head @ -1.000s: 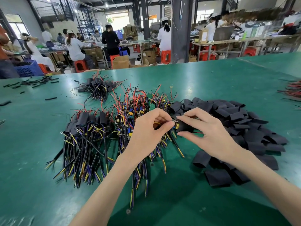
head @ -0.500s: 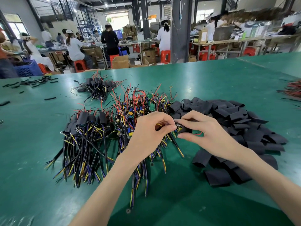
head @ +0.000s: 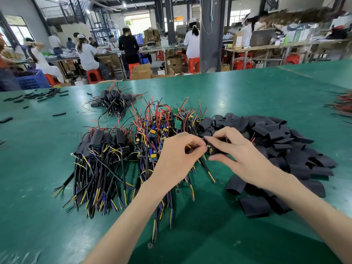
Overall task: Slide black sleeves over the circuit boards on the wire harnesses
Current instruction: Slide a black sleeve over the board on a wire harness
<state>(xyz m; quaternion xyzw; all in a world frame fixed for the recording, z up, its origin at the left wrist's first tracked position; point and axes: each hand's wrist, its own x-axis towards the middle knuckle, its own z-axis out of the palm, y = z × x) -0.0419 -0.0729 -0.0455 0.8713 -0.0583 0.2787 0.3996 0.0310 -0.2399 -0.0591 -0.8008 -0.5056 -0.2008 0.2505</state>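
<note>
Landmark: heap of bare harnesses (head: 158,130), mid-table, boards exposed.
Left hand (head: 177,157): just right of the heap's near edge, finger and thumb pinched on the wires of one harness.
Right hand (head: 245,159): further right, fingers curled round a black sleeve (head: 219,149), its mouth facing the left hand.
Circuit board (head: 209,149): only a sliver shows at the sleeve mouth.
Change: over the last second the hands have closed up and less of the board shows.
Reading: the sleeve is probably nearly home on this piece.
Stock: loose sleeve pile (head: 285,141) right of the heap; sleeved bundle (head: 102,141) left of it, so much work remains.
Hidden: board length inside the sleeve; cannot tell how far it is seated. The left hand's grip point is behind its fingers. The forearms are cut off at the frame bottom.
</note>
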